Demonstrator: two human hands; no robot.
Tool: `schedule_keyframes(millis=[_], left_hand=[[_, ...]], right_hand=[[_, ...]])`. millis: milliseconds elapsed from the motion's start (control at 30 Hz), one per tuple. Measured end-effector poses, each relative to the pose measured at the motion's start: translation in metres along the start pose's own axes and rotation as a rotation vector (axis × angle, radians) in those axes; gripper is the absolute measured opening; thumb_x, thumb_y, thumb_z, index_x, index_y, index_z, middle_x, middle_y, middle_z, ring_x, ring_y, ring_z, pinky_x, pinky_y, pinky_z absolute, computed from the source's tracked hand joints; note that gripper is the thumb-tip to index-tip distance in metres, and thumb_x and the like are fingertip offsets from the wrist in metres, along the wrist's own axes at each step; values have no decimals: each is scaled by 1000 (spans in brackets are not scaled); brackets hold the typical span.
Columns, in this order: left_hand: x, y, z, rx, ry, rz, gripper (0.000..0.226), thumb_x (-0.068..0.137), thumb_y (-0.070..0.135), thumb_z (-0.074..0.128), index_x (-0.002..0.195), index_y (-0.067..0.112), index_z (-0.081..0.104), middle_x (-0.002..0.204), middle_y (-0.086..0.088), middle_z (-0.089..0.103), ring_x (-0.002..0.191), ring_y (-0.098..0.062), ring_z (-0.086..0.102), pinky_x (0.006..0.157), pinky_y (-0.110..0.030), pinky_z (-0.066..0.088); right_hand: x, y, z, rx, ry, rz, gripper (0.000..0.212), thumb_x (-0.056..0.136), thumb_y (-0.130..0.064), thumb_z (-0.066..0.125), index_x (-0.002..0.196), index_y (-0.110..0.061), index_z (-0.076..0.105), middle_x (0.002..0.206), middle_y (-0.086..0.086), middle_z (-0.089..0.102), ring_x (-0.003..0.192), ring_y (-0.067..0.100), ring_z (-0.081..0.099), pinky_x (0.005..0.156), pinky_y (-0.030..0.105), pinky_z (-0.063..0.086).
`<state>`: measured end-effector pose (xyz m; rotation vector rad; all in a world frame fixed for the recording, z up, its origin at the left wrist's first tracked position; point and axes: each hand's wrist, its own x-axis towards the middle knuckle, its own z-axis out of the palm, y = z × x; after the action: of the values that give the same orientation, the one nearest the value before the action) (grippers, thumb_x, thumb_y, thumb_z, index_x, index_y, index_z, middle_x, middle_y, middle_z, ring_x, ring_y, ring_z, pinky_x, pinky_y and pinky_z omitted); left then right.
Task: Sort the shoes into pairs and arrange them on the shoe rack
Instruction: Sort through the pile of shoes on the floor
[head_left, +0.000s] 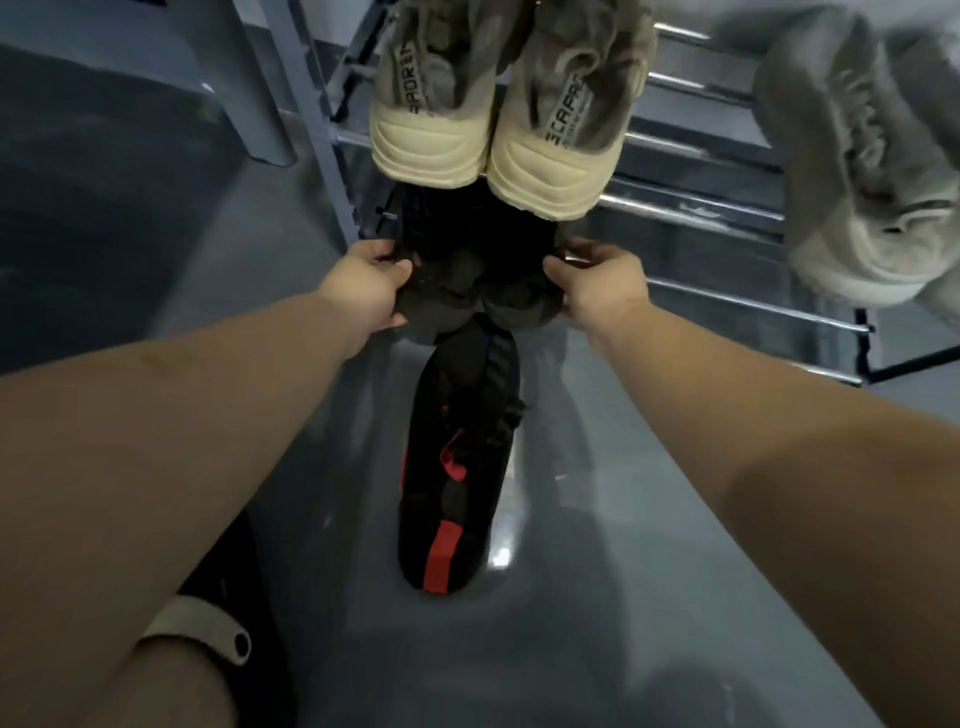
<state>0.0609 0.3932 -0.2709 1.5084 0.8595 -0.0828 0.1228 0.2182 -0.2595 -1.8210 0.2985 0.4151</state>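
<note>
Bare grey floor (597, 597) lies open at 5 and 7 o'clock, either side of the black-and-red shoe (452, 488) lying along the middle. At 12 o'clock the 2 beige sneakers (493, 130) overhang the shoe rack (717, 208), crowding the way in. At 2 o'clock 1 grey sneaker (857, 171) blocks the rack's right end; bare rails show between them.

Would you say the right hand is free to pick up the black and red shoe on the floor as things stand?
Probably not yet: the right hand grips the dark shoes together with the left hand. The black and red shoe lies uncovered below.
</note>
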Motion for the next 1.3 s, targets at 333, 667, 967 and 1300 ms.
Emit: schedule_keyframes(millis=[333,667,967,1300], left_hand=[[0,-44,8,676,113,340,75,74,42,75,136,15,43,134,-12,39,128,-24,38,112,-31,29],[22,-40,3,664,170,341,75,82,43,66,145,27,29,142,-3,47,132,-23,43,107,-35,36],[-30,-94,10,678,210,197,65,87,46,57,138,9,41,138,-13,46,129,-28,42,109,-37,33],[-117,-124,31,139,75,-136,34,92,28,57,121,10,62,116,-8,67,98,-21,64,83,-29,52]], right_hand=[[-5,28,-8,-419,-198,-169,97,73,-24,81,150,-20,22,141,-6,48,129,13,46,97,17,36],[13,49,9,-539,-139,-168,96,76,-32,76,152,-28,17,139,1,53,129,23,48,107,36,39],[-39,71,-6,-610,-43,-155,90,81,-41,69,151,-22,16,153,4,31,140,25,29,113,38,30],[-140,139,9,-124,-155,241,28,92,-29,57,117,-18,63,108,4,69,102,24,64,91,37,52]])
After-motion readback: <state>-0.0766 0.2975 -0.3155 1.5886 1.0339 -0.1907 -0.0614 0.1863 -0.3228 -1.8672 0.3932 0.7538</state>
